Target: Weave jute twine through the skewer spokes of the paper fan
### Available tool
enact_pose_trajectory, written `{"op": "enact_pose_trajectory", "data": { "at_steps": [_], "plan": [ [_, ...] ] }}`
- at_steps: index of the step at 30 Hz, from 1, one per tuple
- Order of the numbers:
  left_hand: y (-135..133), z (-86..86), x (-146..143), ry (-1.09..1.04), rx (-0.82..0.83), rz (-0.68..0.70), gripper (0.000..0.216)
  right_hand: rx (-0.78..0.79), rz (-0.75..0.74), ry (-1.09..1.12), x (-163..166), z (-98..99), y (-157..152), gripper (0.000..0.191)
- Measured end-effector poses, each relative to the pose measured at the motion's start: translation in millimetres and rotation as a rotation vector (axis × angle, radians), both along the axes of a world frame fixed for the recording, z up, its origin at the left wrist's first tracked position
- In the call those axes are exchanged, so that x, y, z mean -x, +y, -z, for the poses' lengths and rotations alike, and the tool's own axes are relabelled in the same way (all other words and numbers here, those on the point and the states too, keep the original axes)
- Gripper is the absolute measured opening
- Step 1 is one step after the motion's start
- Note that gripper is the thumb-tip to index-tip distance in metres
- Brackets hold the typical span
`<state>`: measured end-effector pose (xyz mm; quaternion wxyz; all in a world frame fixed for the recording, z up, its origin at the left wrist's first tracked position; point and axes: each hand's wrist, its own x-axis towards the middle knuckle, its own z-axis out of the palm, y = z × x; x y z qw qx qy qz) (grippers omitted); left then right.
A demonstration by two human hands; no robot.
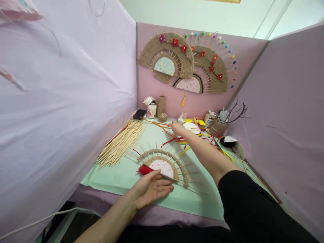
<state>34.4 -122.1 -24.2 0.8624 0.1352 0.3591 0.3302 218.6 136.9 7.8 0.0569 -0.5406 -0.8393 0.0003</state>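
Note:
A small half-round fan (162, 165) of thin sticks and wound brown twine, with a white spotted centre, lies on the table in front of me. My left hand (153, 189) rests at its straight lower edge, palm up, fingers stretched out, the thumb near the spotted centre. Beside that thumb lies a bundle of red material (145, 169); its kind is unclear. Farther back, my right hand (176, 128) reaches out over the table, its fingers closed on orange pipe cleaners (158, 124). Red and yellow pipe cleaners (181, 141) lie around and under the right forearm.
Left of the fan is a pile of thin sticks (121, 143), with a phone (139, 114) behind it. A twine ball (162, 117), a jar (151, 110), a pot with twigs (219, 127) and scissors (224, 150) stand or lie around. Two large fans (169, 42) hang on the pink board.

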Motion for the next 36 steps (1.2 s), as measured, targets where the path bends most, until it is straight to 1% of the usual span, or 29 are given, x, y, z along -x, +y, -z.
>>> {"op": "enact_pose_trajectory", "data": {
  "at_steps": [2, 4, 6, 7, 8, 9, 11, 12, 14, 15, 16, 17, 18, 19, 20, 22, 23, 25, 30, 34, 36],
  "plan": [
    [-7.4, -1.7, 11.8, 0.016, -0.032, 0.123, 0.037, -0.007, -0.018, -0.005, 7.3, 12.1, 8.6, 0.030],
    [-15.6, -7.5, 22.3, 0.049, -0.138, 0.309, 0.039, -0.024, -0.042, 0.017, 10.5, 19.9, 15.4, 0.021],
    [-15.6, -18.8, 28.5, 0.140, -0.350, 0.459, 0.035, -0.051, -0.064, 0.064, 9.9, 22.0, 22.6, 0.019],
    [-9.1, -26.0, 29.3, 0.207, -0.483, 0.463, 0.032, -0.065, -0.073, 0.091, 8.4, 21.1, 26.3, 0.020],
    [3.1, -33.5, 28.6, 0.294, -0.629, 0.379, 0.028, -0.078, -0.081, 0.112, 6.4, 19.3, 29.9, 0.021],
    [21.2, -40.7, 26.4, 0.378, -0.747, 0.258, 0.026, -0.092, -0.091, 0.140, 4.0, 17.1, 33.3, 0.022],
    [72.6, -51.3, 19.4, 0.526, -0.865, -0.022, 0.028, -0.125, -0.120, 0.245, -1.3, 12.4, 38.3, 0.021],
    [103.0, -54.0, 15.3, 0.629, -0.887, -0.126, 0.031, -0.143, -0.142, 0.321, -3.8, 10.4, 39.8, 0.019],
    [163.8, -54.4, 7.3, 0.900, -0.900, -0.288, 0.039, -0.171, -0.195, 0.485, -8.1, 7.5, 40.9, 0.014],
    [190.9, -52.7, 3.7, 1.056, -0.941, -0.347, 0.045, -0.175, -0.221, 0.546, -9.6, 6.4, 40.8, 0.012],
    [214.4, -50.5, 0.3, 1.192, -1.003, -0.379, 0.051, -0.172, -0.241, 0.581, -10.8, 5.5, 40.5, 0.011],
    [233.7, -48.0, -2.9, 1.279, -1.091, -0.385, 0.056, -0.166, -0.256, 0.599, -11.7, 4.7, 40.1, 0.010],
    [249.1, -45.7, -6.0, 1.312, -1.174, -0.355, 0.061, -0.159, -0.263, 0.609, -12.3, 3.9, 39.8, 0.010],
    [261.1, -43.7, -9.0, 1.308, -1.252, -0.279, 0.063, -0.154, -0.266, 0.617, -12.8, 3.2, 39.4, 0.010],
    [270.3, -42.1, -11.7, 1.304, -1.308, -0.187, 0.056, -0.147, -0.266, 0.621, -13.3, 2.4, 39.1, 0.010],
    [283.9, -40.6, -15.7, 1.305, -1.354, -0.048, 0.031, -0.130, -0.253, 0.625, -14.3, 0.4, 38.6, 0.009],
    [289.5, -40.5, -16.6, 1.308, -1.360, -0.004, 0.022, -0.120, -0.238, 0.624, -14.9, -0.9, 38.5, 0.009],
    [300.1, -41.2, -15.8, 1.306, -1.366, 0.056, 0.015, -0.105, -0.197, 0.612, -15.5, -3.9, 39.0, 0.009],
    [322.6, -44.0, -6.1, 1.254, -1.369, 0.213, 0.017, -0.097, -0.083, 0.545, -9.9, -8.7, 43.8, 0.010],
    [329.9, -46.4, -3.2, 1.210, -1.341, 0.301, 0.021, -0.095, -0.028, 0.503, -8.3, -9.0, 35.7, 0.009],
    [329.5, -48.3, -5.5, 1.163, -1.290, 0.354, 0.020, -0.092, -0.004, 0.470, -19.1, -12.6, 23.0, 0.019]
  ]
}}
